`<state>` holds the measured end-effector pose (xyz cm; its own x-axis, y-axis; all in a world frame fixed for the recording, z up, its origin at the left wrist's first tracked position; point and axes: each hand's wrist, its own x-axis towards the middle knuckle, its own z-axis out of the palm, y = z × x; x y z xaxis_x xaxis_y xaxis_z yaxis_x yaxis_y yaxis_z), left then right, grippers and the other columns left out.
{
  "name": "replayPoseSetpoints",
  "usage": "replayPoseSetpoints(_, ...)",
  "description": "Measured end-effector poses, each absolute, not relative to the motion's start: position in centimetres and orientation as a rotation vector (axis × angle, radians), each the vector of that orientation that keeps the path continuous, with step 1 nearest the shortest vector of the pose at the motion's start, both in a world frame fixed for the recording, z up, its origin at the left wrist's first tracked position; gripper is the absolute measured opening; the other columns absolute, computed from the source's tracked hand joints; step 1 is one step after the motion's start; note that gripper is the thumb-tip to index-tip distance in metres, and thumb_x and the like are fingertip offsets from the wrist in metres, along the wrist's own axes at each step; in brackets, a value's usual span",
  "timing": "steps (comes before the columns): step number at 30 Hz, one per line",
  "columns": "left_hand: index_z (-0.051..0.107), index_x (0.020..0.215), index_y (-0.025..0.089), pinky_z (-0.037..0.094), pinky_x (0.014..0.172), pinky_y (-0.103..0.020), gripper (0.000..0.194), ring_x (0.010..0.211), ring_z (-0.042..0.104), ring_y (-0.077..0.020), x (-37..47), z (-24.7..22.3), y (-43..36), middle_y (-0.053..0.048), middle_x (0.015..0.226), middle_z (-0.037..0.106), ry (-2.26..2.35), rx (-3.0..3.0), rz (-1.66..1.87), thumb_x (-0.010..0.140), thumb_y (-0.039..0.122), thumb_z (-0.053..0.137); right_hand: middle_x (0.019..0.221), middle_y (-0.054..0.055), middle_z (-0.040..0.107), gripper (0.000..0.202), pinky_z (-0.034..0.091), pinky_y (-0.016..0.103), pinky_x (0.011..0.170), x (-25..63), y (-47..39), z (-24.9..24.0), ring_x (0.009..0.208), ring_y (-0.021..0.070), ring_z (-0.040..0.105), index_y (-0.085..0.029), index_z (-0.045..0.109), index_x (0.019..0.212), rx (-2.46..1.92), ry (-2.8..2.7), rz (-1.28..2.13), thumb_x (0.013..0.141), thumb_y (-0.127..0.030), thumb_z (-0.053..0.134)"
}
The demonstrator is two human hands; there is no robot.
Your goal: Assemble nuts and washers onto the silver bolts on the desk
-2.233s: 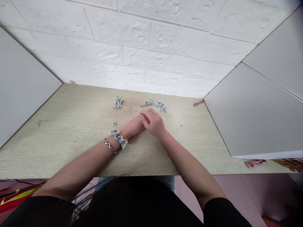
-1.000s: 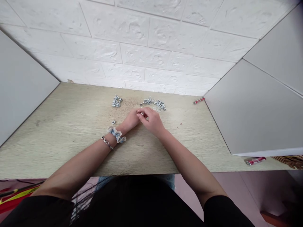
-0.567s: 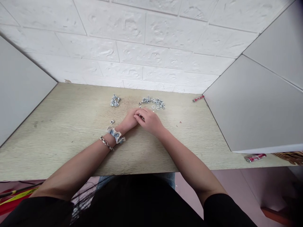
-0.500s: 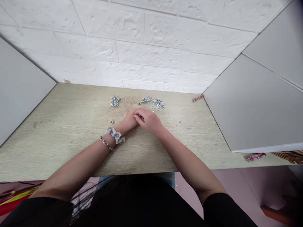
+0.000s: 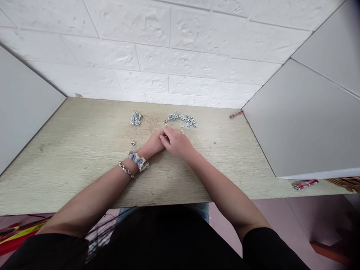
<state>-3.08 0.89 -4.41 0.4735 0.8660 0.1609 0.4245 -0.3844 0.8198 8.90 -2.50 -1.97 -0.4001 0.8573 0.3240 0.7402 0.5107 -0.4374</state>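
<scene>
My left hand (image 5: 155, 141) and my right hand (image 5: 177, 141) meet over the middle of the wooden table, fingers bent together. Something small and pale shows between them, too hidden to name. Behind my right hand lies a pile of bolts, nuts and washers (image 5: 187, 119), with a single nut (image 5: 165, 121) at its left. A smaller cluster of bolts (image 5: 135, 117) sits further left. One loose nut (image 5: 132, 143) rests near my left wrist, which wears a scrunchie and a chain bracelet.
The wooden table (image 5: 84, 150) ends at a white brick wall (image 5: 154, 60), between a left panel (image 5: 25, 101) and a right panel (image 5: 298, 123). Red batteries lie at the back right (image 5: 236, 114) and front right (image 5: 305, 184).
The view has shifted slightly. My hands stay together in nearly the same place, with the right fingers moved a little; the piles look unchanged.
</scene>
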Motion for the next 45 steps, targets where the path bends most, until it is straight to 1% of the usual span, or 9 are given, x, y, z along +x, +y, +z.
replayPoseSetpoints(5,0.053,0.068,0.013,0.038,0.064,-0.023,0.015,0.069,0.048,-0.0138,-3.0,-4.3,0.8,-0.001,0.069,0.055,1.077,2.053,0.758,0.07,0.002,0.044,0.081,0.005,0.056,0.011,0.033,0.027,0.059,8.9,-2.6,-1.9,0.073,0.0183,0.05,-0.018,0.047,0.084,-1.314,-2.25,0.3,0.087,-0.022,0.037)
replayPoseSetpoints(10,0.051,0.067,0.014,0.038,0.065,-0.024,0.014,0.071,0.049,-0.0143,-3.0,-4.0,0.7,-0.003,0.075,0.058,1.079,2.074,0.756,0.072,0.003,0.043,0.081,0.005,0.056,0.011,0.031,0.027,0.057,9.1,-2.7,-1.5,0.071,0.0181,0.05,-0.018,0.046,0.085,-1.324,-2.271,0.333,0.088,-0.023,0.037)
replayPoseSetpoints(20,0.048,0.067,0.015,0.038,0.066,-0.024,0.011,0.073,0.049,-0.0147,-3.2,-4.3,0.8,-0.003,0.074,0.057,1.109,2.081,0.716,0.073,0.007,0.044,0.083,0.005,0.057,0.011,0.032,0.027,0.057,9.0,-2.8,-0.9,0.071,0.0178,0.051,-0.017,0.048,0.087,-1.358,-2.302,0.338,0.088,-0.022,0.037)
replayPoseSetpoints(28,0.052,0.075,0.014,0.038,0.07,-0.025,0.009,0.077,0.05,-0.0159,-3.0,-4.7,1.4,-0.005,0.083,0.058,1.184,2.07,0.768,0.075,0.011,0.043,0.088,0.006,0.055,0.015,0.037,0.028,0.066,9.3,-2.6,-1.1,0.079,0.0182,0.051,-0.018,0.049,0.087,-1.297,-2.224,0.342,0.091,-0.024,0.036)
replayPoseSetpoints(32,0.05,0.069,0.015,0.037,0.061,-0.023,0.016,0.07,0.05,-0.0151,-2.6,-3.6,0.7,-0.002,0.07,0.056,1.222,1.934,0.771,0.08,0.021,0.04,0.094,0.006,0.054,0.015,0.039,0.029,0.073,9.6,-2.0,-1.7,0.086,0.0181,0.051,-0.018,0.049,0.093,-1.269,-2.023,0.346,0.091,-0.022,0.035)
replayPoseSetpoints(35,0.046,0.063,0.016,0.032,0.049,-0.021,0.024,0.053,0.044,-0.0117,-2.5,-3.1,0.3,0.002,0.054,0.046,1.212,1.819,0.724,0.081,0.031,0.041,0.094,0.007,0.054,0.016,0.04,0.029,0.078,9.9,-1.4,-2.2,0.09,0.0178,0.05,-0.018,0.049,0.094,-1.225,-1.891,0.331,0.091,-0.021,0.034)
replayPoseSetpoints(38,0.042,0.063,0.017,0.027,0.041,-0.02,0.028,0.042,0.035,-0.0084,-2.6,-3.0,0.4,0.004,0.049,0.036,1.112,1.596,0.717,0.081,0.038,0.043,0.093,0.006,0.054,0.016,0.04,0.029,0.081,10.1,-1.1,-2.5,0.09,0.017,0.051,-0.018,0.051,0.093,-1.186,-1.834,0.325,0.09,-0.021,0.036)
replayPoseSetpoints(40,0.04,0.063,0.017,0.027,0.038,-0.018,0.027,0.041,0.032,-0.0071,-2.7,-3.0,0.5,0.005,0.051,0.033,1.008,1.417,0.756,0.08,0.038,0.046,0.092,0.006,0.055,0.014,0.041,0.029,0.081,10.2,-0.9,-2.7,0.089,0.0166,0.051,-0.018,0.052,0.092,-1.163,-1.838,0.325,0.089,-0.021,0.039)
replayPoseSetpoints(45,0.038,0.06,0.016,0.025,0.035,-0.016,0.023,0.041,0.031,-0.0055,-2.8,-3.0,0.7,0.004,0.054,0.031,0.936,1.181,0.75,0.074,0.028,0.051,0.088,0.005,0.056,0.012,0.041,0.029,0.081,10.1,-0.9,-3.0,0.088,0.0165,0.052,-0.018,0.054,0.087,-1.134,-1.882,0.295,0.088,-0.02,0.042)
